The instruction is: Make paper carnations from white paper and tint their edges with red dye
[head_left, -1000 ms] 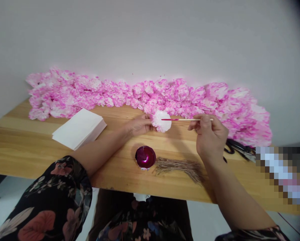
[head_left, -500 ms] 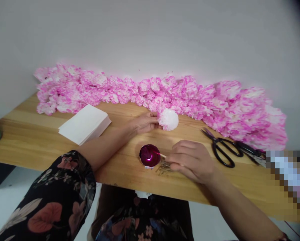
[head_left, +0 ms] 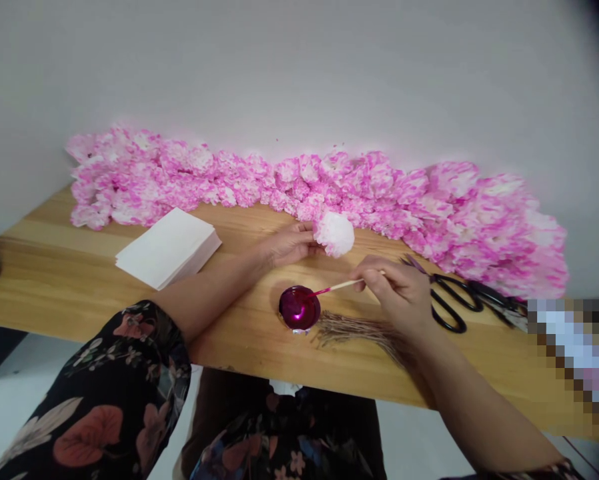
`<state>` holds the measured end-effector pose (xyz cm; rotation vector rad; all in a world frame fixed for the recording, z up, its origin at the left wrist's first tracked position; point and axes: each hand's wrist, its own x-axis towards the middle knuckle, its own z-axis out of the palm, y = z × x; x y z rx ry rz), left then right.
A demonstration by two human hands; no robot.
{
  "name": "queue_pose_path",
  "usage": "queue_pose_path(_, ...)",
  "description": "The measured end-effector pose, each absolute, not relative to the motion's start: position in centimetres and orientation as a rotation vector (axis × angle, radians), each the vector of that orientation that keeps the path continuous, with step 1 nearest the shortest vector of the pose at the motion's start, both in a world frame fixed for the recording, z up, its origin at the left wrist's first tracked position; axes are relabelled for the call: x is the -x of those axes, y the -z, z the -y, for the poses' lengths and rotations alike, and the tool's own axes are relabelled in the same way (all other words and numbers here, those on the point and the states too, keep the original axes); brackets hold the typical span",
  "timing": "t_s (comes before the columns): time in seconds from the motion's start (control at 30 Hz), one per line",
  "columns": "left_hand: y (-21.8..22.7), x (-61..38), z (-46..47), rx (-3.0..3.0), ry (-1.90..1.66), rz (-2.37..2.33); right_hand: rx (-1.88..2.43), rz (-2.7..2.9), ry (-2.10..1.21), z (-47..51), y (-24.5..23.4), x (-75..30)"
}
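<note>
My left hand is closed on a white paper flower whose left edge is tinted pink, holding it up beyond the bowl. In my right hand is a thin wooden stick, pinched between thumb and fingers. Its tip is stained magenta and points at the rim of a small round bowl of shiny magenta liquid. Under my right wrist lies a bundle of thin brown stems, partly covered by the hand and forearm.
A long heap of pink and white paper flowers lines the back of the wooden table. A stack of white paper lies at left. Black-handled scissors and a second dark-handled tool lie at right, beside a blurred patch.
My right hand has moved up and to the right, drawing the stick partly back from the bowl; more of the stick and stems shows. The flower in my left hand has barely shifted.
</note>
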<state>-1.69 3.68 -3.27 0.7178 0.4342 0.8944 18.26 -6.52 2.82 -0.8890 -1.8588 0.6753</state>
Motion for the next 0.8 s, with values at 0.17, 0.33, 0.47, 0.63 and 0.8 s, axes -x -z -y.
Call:
queue_pose_path(0.17,3.5,1.7,-3.7,-0.703,-0.905,-0.447,0.945,1.797,-0.763,6.0,-2.6,-18.4)
queue_pose_path(0.33,3.3,1.8,-3.7,-0.721,-0.887,-0.449,0.985,1.713,-0.778,5.7,-2.2,-18.7)
queue_pose_path(0.47,2.9,1.8,-3.6,-0.76,-0.856,-0.443,1.005,1.74,-0.773,5.3,-2.0,-18.8)
queue_pose_path(0.63,2.6,1.9,-3.5,-0.789,-0.826,-0.424,0.897,1.407,-0.666,4.8,-2.3,-19.4)
queue_pose_path(0.8,2.8,2.0,-3.5,-0.8,-0.83,-0.452,0.873,1.228,-0.518,4.7,-2.8,-19.9)
